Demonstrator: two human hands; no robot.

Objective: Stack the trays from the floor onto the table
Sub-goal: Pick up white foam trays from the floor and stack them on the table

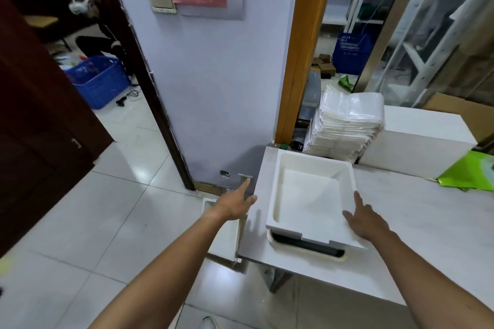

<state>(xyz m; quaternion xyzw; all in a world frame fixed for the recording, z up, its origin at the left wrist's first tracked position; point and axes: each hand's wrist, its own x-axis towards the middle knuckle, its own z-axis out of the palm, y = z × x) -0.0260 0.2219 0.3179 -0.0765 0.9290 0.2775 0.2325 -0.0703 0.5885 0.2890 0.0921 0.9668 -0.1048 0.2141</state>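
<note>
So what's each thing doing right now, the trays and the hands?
top tray: upright, sitting on another tray on the table.
lower tray: underneath, only its near edge shows.
floor tray: on the floor beside the table, partly hidden.
left hand: open, holding nothing.
right hand: open, fingers straight, at the top tray's right rim.

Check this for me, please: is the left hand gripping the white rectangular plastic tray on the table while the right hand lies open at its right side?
Not quite. In the head view the left hand is open, clear of the white rectangular plastic tray on the table, gripping nothing. The right hand does lie open at its right side.
</note>
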